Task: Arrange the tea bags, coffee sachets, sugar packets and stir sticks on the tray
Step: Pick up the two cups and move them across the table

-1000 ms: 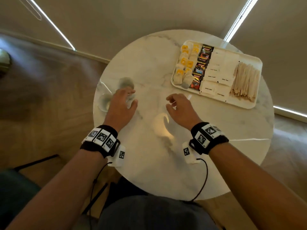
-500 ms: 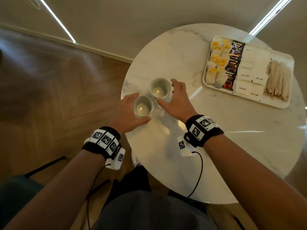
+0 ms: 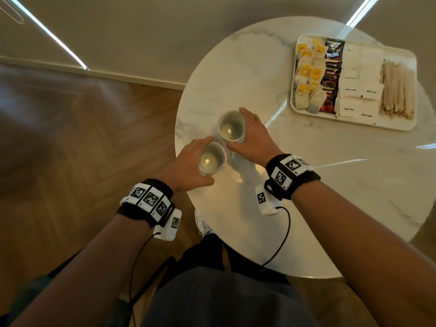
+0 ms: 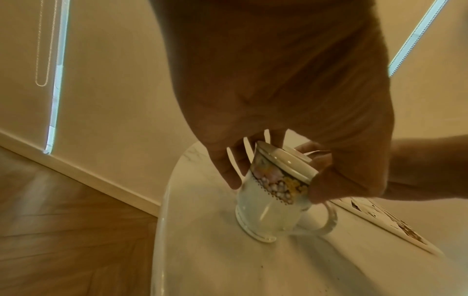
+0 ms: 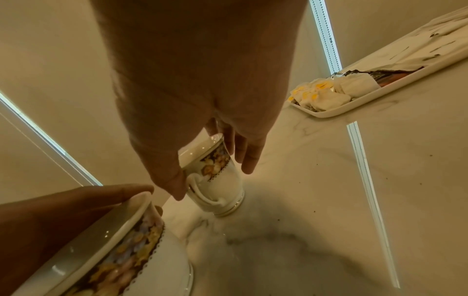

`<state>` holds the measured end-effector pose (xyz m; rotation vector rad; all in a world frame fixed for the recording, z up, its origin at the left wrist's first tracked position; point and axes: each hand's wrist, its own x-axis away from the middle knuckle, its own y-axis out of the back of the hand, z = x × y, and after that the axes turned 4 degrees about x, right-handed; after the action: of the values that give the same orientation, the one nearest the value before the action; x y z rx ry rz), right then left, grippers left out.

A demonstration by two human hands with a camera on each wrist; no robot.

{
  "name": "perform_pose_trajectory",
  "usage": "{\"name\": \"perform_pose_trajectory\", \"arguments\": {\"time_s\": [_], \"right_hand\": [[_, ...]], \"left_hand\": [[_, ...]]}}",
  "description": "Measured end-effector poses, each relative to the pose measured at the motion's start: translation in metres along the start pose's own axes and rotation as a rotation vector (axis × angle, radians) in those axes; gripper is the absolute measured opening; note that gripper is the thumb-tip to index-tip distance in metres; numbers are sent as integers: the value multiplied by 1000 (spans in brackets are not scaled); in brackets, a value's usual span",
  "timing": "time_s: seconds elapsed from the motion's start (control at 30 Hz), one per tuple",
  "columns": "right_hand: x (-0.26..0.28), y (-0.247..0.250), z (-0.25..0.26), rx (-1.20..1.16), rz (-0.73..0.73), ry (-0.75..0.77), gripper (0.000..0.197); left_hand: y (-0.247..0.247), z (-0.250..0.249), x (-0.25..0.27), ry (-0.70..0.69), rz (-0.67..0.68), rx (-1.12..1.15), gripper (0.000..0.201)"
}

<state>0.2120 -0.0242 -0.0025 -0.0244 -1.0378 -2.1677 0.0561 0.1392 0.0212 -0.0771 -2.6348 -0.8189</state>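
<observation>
A white tray (image 3: pixel 398 56) lies at the table's far right. It holds rows of tea bags (image 3: pixel 308 83), dark coffee sachets (image 3: pixel 331 76), white sugar packets (image 3: pixel 358 88) and wooden stir sticks (image 3: pixel 397 90). Two floral cups stand side by side near the table's left edge. My left hand (image 3: pixel 208 161) curls round the rim of the nearer cup (image 3: pixel 215 154), thumb on one side and fingers on the other. My right hand (image 3: pixel 236 128) grips the farther cup (image 3: pixel 227 123) the same way. The left wrist view shows the nearer cup (image 4: pixel 273 192) standing on the marble. In the right wrist view the farther cup (image 5: pixel 220 180) is seen with its handle facing the camera.
The round marble table (image 3: pixel 306 185) ends just left of the cups, with wooden floor (image 3: pixel 94 138) below. Bare tabletop lies between the cups and the tray (image 5: pixel 354 106). Black cables (image 3: pixel 280 234) hang from both wristbands near my lap.
Both hands have come to the two cups at the table's left and closed round their rims. The right hand came over from the table's middle. The head view has swung left.
</observation>
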Motion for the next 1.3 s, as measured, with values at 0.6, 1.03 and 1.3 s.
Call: {"name": "perform_pose_trajectory", "arguments": {"time_s": [0.6,1.03,1.3], "right_hand": [[-10,56,-34,-23,-69,83,89],[-107,110,-56,29,-220,-50,86],[-158,131,-57,33,-277,-107,85]], "left_hand": [[13,-22,-49,36,-143,-64,93],[62,-38,-200,-36,-147,-75,92],[89,-50,-278,-110,-116,-64,92]]}}
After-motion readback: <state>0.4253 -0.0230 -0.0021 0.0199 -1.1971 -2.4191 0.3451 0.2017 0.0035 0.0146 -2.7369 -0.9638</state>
